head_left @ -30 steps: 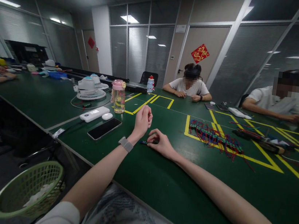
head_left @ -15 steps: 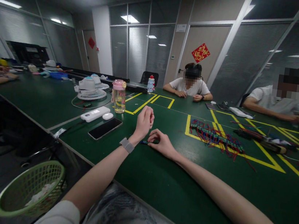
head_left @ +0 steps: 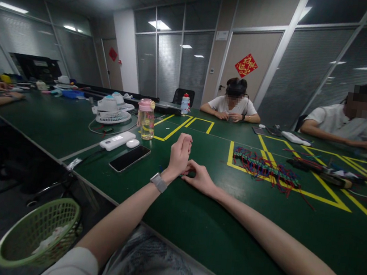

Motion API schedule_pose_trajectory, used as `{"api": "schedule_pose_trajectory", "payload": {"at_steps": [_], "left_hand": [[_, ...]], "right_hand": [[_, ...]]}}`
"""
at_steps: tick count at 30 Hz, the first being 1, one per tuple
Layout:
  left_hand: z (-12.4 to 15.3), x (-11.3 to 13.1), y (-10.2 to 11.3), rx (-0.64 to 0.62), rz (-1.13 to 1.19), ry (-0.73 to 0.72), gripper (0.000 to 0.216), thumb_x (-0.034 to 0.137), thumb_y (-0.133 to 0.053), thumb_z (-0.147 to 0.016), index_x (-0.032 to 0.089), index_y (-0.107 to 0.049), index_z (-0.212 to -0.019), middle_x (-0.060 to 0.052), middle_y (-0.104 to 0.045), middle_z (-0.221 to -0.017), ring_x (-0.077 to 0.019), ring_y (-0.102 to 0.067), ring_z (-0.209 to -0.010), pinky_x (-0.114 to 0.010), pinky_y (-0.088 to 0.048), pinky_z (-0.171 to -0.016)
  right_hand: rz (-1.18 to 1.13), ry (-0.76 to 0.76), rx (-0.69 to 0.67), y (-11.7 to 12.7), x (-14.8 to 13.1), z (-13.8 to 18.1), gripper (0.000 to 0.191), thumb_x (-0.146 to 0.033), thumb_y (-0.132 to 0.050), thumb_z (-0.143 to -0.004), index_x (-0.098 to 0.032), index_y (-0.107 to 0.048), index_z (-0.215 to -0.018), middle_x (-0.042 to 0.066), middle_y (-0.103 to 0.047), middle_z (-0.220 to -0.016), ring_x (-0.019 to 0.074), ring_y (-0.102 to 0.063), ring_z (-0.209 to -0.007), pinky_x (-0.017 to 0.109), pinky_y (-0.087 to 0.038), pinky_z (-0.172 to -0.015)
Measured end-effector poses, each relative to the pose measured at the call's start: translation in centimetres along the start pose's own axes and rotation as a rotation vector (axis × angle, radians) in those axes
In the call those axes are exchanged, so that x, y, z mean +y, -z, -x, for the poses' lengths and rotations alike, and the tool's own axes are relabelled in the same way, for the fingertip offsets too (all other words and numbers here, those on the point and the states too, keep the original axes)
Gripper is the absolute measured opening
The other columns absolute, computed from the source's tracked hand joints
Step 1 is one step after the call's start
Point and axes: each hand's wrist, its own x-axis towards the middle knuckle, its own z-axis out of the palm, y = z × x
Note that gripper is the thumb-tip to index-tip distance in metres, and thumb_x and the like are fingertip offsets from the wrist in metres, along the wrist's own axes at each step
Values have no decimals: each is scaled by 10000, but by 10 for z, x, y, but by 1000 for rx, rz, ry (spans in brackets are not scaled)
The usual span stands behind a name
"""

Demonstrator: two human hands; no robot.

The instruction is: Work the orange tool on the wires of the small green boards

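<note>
My left hand (head_left: 180, 152) is raised above the green table (head_left: 211, 231), its fingers curled into a loose fist; a grey watch (head_left: 159, 182) sits on the wrist. My right hand (head_left: 200, 176) rests on the table just right of it, with thumb and fingers pinched together at the surface. What either hand holds is hidden or too small to name. A bundle of red, blue and green wires (head_left: 263, 168) lies to the right inside a yellow taped box.
A black phone (head_left: 130, 158), a white remote (head_left: 117, 140), a pink-lidded bottle (head_left: 146, 118) and small white fans (head_left: 108, 109) lie to the left. A green basket (head_left: 38, 238) stands on the floor. Other people sit at the far side (head_left: 231, 105) and right (head_left: 351, 123).
My left hand has shifted slightly right, closer over my right hand, and now covers the small dark piece seen between them before. The view has drifted a little.
</note>
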Motion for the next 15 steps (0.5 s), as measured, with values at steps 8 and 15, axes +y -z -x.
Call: {"api": "schedule_pose_trajectory", "payload": {"at_steps": [8, 15], "left_hand": [[-13, 6, 25, -218, 45, -4, 268, 343, -466, -873, 190, -551, -1075, -46, -569, -949, -89, -578, -697, -201, -507, -590], [-11, 10, 29, -139, -128, -107, 216, 340, -534, -843, 193, -641, -960, -50, -571, -981, -125, -605, -820, -210, -519, -647]], "right_hand": [[111, -22, -15, -2, 2, 1, 226, -141, -629, -711, -170, -616, -935, 24, -628, -816, 131, -585, -714, 279, -502, -690], [188, -37, -36, 1, 6, 1, 97, -191, -643, -740, -168, -695, -819, 26, -591, -781, 118, -533, -649, 253, -451, -605]]}}
